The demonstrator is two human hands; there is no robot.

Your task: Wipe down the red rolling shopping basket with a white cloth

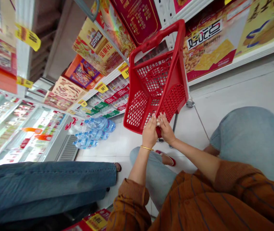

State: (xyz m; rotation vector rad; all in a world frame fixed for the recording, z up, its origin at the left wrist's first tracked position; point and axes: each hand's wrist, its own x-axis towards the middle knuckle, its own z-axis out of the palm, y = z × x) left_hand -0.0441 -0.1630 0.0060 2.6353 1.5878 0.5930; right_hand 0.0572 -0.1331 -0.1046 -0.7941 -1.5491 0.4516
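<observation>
A red plastic shopping cart (156, 77) with perforated basket walls stands in front of me on small wheels. My left hand (149, 131), with a gold bracelet (146, 148) at the wrist, is closed at the near corner of its rim. Close beside it, my right hand (166, 129) is also closed, and the fingertips of both hands nearly meet. A small pale thing (158, 123) shows between the fingers, too small to name. The hands partly cover the rim, so I cannot tell whether they grip it. The basket shows no goods inside.
Shelves with a cracker box (211, 48), a nut gift box (103, 46) and yellow price tags line the aisle. Packs of water bottles (93, 131) stand on the tiled floor. A person in jeans (50, 183) stands at left, near a lit cooler (28, 131).
</observation>
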